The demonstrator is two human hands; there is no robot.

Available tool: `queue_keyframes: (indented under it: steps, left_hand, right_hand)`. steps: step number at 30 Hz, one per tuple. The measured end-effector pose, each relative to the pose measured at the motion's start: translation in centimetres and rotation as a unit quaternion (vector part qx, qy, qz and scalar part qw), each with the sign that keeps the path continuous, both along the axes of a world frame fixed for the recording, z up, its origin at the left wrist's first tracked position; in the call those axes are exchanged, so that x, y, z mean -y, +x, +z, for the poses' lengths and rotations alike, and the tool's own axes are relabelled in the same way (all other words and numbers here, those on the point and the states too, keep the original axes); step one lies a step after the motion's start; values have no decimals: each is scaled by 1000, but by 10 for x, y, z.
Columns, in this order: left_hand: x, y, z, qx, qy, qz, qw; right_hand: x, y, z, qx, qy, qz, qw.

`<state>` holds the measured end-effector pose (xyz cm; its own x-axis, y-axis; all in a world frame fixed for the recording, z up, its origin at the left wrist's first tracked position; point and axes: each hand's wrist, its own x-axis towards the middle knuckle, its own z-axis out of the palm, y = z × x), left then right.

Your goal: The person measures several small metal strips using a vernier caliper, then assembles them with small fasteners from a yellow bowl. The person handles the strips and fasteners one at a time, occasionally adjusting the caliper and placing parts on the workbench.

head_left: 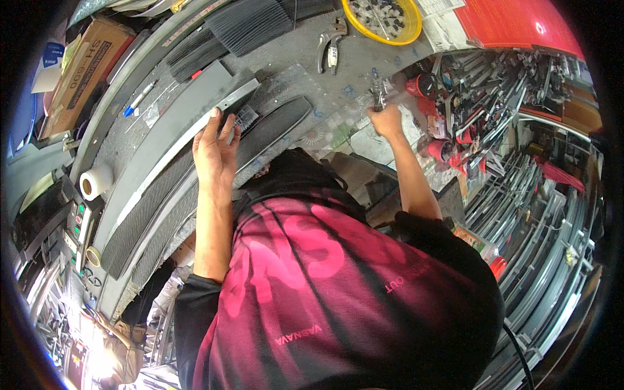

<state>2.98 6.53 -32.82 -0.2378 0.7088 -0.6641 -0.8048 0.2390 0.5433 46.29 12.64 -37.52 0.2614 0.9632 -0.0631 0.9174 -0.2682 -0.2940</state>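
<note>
My left hand (216, 153) is turned palm up with its fingers apart, and the fingertips rest against a long pale strip (234, 96) lying along a grey panel. A small dark mesh-like piece (247, 118) lies just right of the fingers. My right hand (387, 121) is closed at the bench's right side. Small shiny metal bits (379, 93) show at its fingertips, but what it grips is too small to make out. Pliers (333, 47) with grey handles lie farther off, between the two hands.
A yellow bowl (416, 29) of small parts stands at the far edge. Metal pieces and red cups (426, 84) crowd the right, above racked long profiles (539, 260). A marker (139, 99), a tape roll (96, 182) and a cardboard box (81, 75) are at left.
</note>
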Motion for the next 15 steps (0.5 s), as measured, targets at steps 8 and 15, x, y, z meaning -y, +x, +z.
queue_keyframes:
  steps: [8,15]
  left_hand:
    - [17,-10,13,7,-9,-110,994]
    - [81,-79,26,-142,2,-50,989]
  right_hand:
    - [-2,-23,-1,-125,-28,-1,992]
    - [1,-127,45,-303,-42,113,945]
